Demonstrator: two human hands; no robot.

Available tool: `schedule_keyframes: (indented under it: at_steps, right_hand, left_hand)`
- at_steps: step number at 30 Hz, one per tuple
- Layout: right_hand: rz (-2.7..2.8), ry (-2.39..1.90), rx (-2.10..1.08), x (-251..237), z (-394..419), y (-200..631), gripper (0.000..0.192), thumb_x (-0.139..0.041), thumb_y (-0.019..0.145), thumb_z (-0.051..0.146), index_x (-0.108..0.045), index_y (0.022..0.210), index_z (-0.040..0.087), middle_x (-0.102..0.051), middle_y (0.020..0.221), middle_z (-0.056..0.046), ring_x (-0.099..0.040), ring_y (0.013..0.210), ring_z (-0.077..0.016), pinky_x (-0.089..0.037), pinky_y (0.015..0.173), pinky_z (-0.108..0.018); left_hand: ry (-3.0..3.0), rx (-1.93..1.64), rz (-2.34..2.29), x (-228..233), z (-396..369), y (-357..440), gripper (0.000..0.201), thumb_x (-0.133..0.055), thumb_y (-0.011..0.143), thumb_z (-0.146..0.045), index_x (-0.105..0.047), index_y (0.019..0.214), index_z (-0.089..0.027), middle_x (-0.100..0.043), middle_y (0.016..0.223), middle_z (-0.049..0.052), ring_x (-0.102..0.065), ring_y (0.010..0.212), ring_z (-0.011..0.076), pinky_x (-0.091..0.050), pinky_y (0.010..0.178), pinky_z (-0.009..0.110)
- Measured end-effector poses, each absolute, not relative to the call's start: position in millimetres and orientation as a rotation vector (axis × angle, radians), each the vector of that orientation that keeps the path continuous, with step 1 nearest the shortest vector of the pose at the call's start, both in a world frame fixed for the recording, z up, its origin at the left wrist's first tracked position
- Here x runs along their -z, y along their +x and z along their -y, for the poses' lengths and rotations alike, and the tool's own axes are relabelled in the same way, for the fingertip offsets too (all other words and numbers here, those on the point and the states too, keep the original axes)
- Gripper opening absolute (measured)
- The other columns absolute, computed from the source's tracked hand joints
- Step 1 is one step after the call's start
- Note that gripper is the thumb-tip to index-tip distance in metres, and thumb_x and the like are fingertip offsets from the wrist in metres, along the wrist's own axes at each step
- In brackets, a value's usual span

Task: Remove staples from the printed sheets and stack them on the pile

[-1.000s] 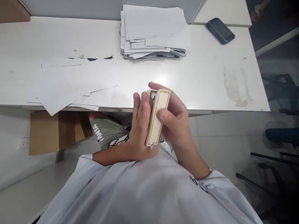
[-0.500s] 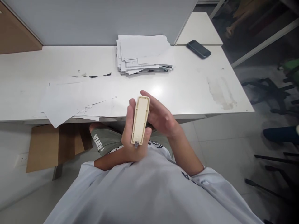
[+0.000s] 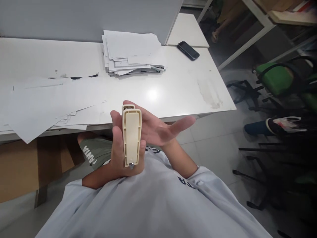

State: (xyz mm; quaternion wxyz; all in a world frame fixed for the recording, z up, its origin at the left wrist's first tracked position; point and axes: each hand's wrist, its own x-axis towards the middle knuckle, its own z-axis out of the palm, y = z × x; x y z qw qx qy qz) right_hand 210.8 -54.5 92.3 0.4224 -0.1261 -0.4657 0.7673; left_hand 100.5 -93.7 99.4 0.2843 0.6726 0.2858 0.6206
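A cream-coloured stapler [image 3: 132, 138] stands on end in front of my body, its ribbed underside facing me and a small metal part at its lower end. My left hand [image 3: 117, 150] is closed around its sides, fingers on the left and thumb on the right. Just behind and to the right of it, my right hand [image 3: 158, 130] is open, palm up, with the thumb stretched out to the right. The stapler covers part of the right fingers, so whether they touch it I cannot tell.
A white desk [image 3: 178, 96] runs across in front of me. On it lie a thick paper stack [image 3: 133, 49], loose sheets [image 3: 37, 109] at left and a dark phone [image 3: 188, 50]. A cardboard box [image 3: 19, 168] sits below; a green chair [image 3: 277, 77] stands at right.
The view has swung right, shifting the desk items left. My right hand has opened, its thumb spreading outward. The stapler has tilted, and its second arm shows behind the top end.
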Motion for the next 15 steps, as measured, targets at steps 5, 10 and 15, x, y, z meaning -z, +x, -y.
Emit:
schedule_keyframes:
  at_steps: [5,10,15]
  right_hand:
    - [1.224,-0.308,-1.900,-89.7,54.9,211.9,0.107,-0.056,0.072,0.083,-0.012,0.156,0.035,-0.032,0.158,-0.009,-0.038,0.142,-0.0277,-0.043,0.104,-0.039]
    - [1.240,-0.335,-1.881,-88.4,54.5,211.9,0.110,-0.059,0.069,0.083,-0.013,0.156,0.034,-0.034,0.158,-0.009,-0.040,0.141,-0.0288,-0.044,0.103,-0.039]
    - [1.232,-0.371,-1.864,-87.2,52.7,213.2,0.108,-0.055,0.069,0.085,-0.016,0.156,0.034,-0.038,0.155,-0.009,-0.040,0.140,-0.0276,-0.045,0.103,-0.039]
  left_hand:
    - [1.795,-1.765,-0.677,-102.8,89.5,107.1,0.066,-0.049,0.096,-0.033,-0.015,0.151,-0.050,-0.010,0.163,-0.020,0.003,0.151,0.0242,-0.010,0.130,0.047]
    - [1.810,-1.792,-0.683,-103.2,90.5,106.7,0.069,-0.052,0.094,-0.030,-0.019,0.152,-0.047,-0.017,0.162,-0.020,-0.006,0.152,0.0214,-0.017,0.130,0.043]
    - [1.841,-1.803,-0.682,-104.4,89.4,101.9,0.071,-0.054,0.093,-0.024,-0.021,0.153,-0.043,-0.020,0.162,-0.018,-0.016,0.151,0.0179,-0.021,0.129,0.038]
